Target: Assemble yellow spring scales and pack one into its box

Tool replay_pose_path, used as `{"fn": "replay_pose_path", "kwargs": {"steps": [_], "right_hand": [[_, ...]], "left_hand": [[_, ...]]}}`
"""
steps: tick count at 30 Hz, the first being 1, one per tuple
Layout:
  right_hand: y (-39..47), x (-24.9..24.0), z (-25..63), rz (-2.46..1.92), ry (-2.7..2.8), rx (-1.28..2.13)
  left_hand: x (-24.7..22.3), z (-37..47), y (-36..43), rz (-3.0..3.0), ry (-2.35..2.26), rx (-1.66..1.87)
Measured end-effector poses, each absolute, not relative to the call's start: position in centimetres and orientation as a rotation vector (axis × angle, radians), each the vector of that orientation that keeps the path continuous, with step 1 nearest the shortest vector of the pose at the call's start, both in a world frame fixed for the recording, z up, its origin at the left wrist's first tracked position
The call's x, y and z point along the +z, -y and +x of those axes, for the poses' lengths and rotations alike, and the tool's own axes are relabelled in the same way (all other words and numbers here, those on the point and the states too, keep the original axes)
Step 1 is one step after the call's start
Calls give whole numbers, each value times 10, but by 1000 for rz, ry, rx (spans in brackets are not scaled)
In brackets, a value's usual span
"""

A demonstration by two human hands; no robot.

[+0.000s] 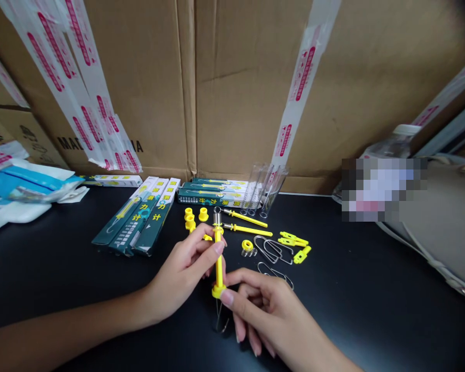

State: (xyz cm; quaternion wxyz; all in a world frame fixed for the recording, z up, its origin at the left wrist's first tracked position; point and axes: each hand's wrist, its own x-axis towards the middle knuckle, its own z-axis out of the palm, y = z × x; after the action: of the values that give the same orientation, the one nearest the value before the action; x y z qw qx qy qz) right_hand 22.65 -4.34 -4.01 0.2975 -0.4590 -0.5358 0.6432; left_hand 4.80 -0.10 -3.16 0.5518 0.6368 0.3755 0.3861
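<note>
Upright before me is a yellow spring-scale rod (218, 263), with a metal spring and ring at its top and a wire hook below. My left hand (188, 263) pinches its upper part between thumb and fingers. At the lower end, my right hand (261, 305) grips the round yellow cap (217, 292) with thumb and forefinger, its other fingers curled. Just beyond lie two more yellow rods (250, 230) with springs, and several yellow caps (203, 214). To the right are bent wire hooks (273, 249), a yellow ring (247, 245) and flat yellow pieces (302, 254).
Clear plastic tubes (273, 191) stand at the back beside printed spring-scale boxes (217, 192). More boxes (139, 219) lie left of centre. A large taped carton (232, 93) walls off the rear. A bottle (391, 144) and grey bag (442, 217) are right, plastic packets (27, 181) left.
</note>
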Motion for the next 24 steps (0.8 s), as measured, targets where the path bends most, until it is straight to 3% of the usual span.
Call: {"fn": "replay_pose_path", "kwargs": {"steps": [11, 13, 17, 19, 24], "right_hand": [[37, -33, 232, -1232, 1595, 1580], [28, -25, 249, -1223, 1797, 1292], [-10, -10, 308, -1228, 2185, 205], [-29, -8, 337, -1360, 2229, 103], [-53, -22, 368, -1398, 2366, 228]], "left_hand": [[-33, 47, 2, 1479, -923, 867], [-33, 46, 2, 1492, -927, 867], [-34, 47, 0, 1504, -915, 872], [-34, 47, -1, 1503, -932, 883], [-35, 48, -4, 1531, -969, 955]]}}
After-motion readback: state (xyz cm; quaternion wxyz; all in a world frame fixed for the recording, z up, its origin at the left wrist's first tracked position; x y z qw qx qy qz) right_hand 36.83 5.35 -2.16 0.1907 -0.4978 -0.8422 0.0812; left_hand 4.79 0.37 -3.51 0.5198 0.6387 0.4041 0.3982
